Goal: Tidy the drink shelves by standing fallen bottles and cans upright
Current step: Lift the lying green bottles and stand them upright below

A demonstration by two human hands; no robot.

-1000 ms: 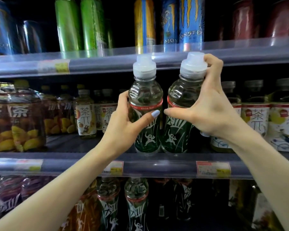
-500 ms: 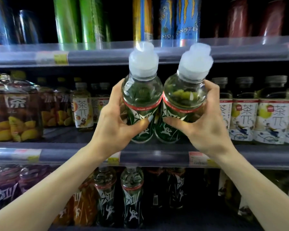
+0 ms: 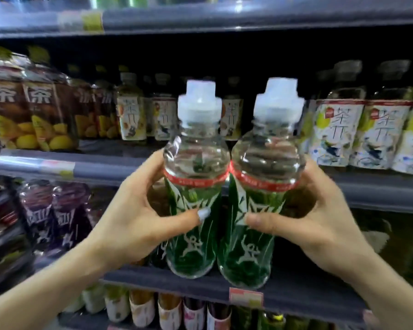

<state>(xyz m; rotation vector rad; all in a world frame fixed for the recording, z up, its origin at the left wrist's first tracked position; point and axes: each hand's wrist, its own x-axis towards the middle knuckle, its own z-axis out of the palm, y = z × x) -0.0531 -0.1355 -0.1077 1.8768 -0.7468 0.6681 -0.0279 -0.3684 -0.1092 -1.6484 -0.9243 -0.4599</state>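
Two clear bottles with green labels, red bands and white caps are held upright side by side, touching, in front of the shelves. My left hand grips the left green bottle around its middle. My right hand grips the right green bottle the same way. Their bases hang level with the front rail of a lower shelf; whether they rest on it I cannot tell.
The middle shelf carries lemon tea bottles at the left and white-labelled tea bottles at the right. Purple-labelled bottles stand lower left. More bottles line the bottom shelf. The top shelf rail runs overhead.
Both hands have brought the two bottles out from the middle shelf and down to the level of the shelf below. The view has tilted downward, and the cans above have left the frame.
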